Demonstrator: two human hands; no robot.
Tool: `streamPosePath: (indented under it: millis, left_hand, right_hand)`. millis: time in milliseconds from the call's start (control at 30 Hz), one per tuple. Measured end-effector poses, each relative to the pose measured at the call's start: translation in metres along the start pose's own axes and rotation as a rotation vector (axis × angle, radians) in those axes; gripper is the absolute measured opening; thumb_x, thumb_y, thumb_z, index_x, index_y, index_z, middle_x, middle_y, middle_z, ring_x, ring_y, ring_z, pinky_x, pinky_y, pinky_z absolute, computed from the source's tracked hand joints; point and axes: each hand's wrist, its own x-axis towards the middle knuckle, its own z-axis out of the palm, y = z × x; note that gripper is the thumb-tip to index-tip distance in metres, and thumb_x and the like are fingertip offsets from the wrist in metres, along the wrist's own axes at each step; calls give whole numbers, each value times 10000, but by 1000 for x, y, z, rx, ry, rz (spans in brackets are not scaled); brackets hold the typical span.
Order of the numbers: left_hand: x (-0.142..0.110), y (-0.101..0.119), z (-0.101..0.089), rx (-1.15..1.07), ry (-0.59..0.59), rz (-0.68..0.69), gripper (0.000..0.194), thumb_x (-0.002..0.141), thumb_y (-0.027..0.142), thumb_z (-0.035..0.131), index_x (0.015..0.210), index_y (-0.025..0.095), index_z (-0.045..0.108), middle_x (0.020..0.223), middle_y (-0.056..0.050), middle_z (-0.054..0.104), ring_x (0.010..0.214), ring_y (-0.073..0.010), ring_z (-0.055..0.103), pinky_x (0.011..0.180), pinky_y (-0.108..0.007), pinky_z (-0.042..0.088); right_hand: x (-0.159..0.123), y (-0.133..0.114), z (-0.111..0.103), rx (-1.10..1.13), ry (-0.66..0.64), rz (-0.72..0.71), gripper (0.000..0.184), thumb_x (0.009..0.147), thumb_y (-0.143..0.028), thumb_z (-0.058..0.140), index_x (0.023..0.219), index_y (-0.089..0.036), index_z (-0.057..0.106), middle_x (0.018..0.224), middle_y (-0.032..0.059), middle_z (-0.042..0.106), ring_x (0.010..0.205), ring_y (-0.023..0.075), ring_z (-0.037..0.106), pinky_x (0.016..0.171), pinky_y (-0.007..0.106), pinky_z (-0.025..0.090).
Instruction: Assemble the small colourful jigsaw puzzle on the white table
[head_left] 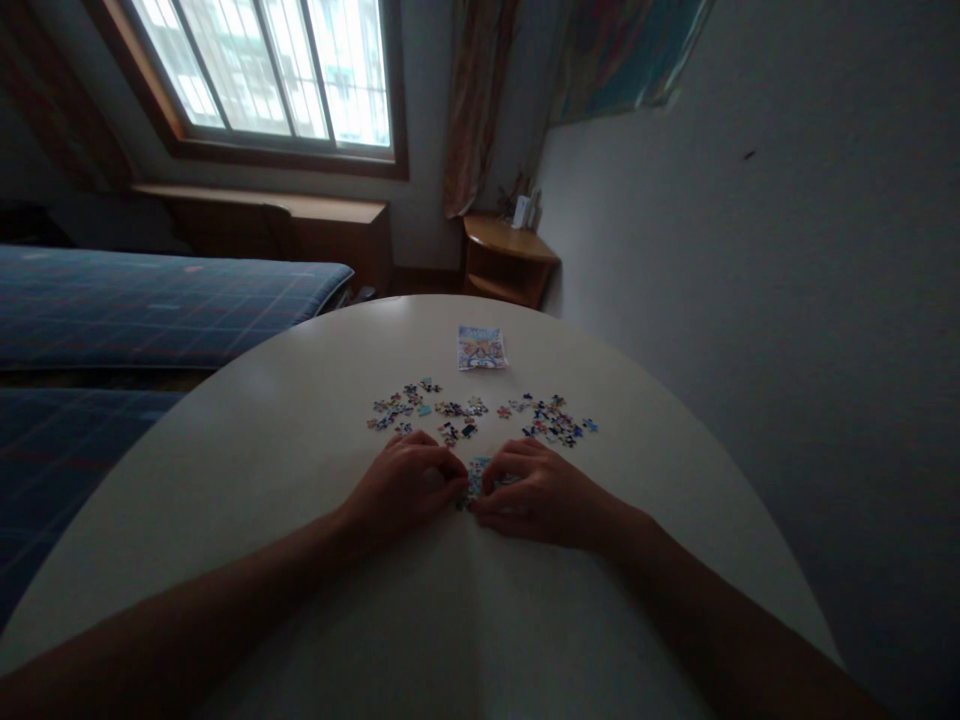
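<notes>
Both hands rest near the middle of a round white table, around a small patch of joined jigsaw puzzle pieces [477, 474]. My left hand [409, 482] is at its left side, thumb and forefinger curled together at the patch's edge. From the right, my right hand [534, 492] covers part of the patch, its fingers bent and pinched at the lower edge. Whatever lies between the fingertips is too small and dark to make out. Beyond the hands, loose puzzle pieces lie in a left group [397, 408], a middle group [459, 420] and a right group [555, 418].
A small printed picture sheet [481, 348] lies toward the far side of the white table [315, 400]. To the left is a bed with a blue plaid mattress [150, 305]. A wooden corner shelf [510, 240] stands behind, and a wall [787, 330] runs close along the right.
</notes>
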Motion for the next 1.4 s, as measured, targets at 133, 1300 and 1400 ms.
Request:
streamPosePath:
  millis: [133, 1300, 1400]
  left_hand:
    - [-1, -3, 2, 26, 20, 41, 112, 781, 162, 728, 839, 255, 752, 809, 5, 729, 883, -204, 627, 863, -376, 459]
    - [-5, 3, 3, 312, 75, 289, 62, 881, 195, 685, 860, 239, 724, 856, -1, 721, 875, -193, 582, 792, -317, 410]
    - [-5, 3, 2, 326, 59, 291, 44, 866, 198, 710, 869, 239, 725, 868, -1, 717, 879, -195, 578, 796, -324, 409]
  right_hand:
    - [1, -1, -1, 4, -12, 8, 112, 895, -350, 665, 923, -289, 755, 915, 10, 706, 857, 147, 601, 820, 314, 430]
    - [1, 0, 0, 111, -34, 64, 126, 866, -247, 661, 950, -271, 752, 1039, 27, 703, 934, 145, 634, 871, 314, 521]
    - [1, -2, 0, 105, -27, 70, 123, 869, -251, 654, 939, -270, 753, 1040, 26, 701, 930, 143, 634, 871, 309, 519]
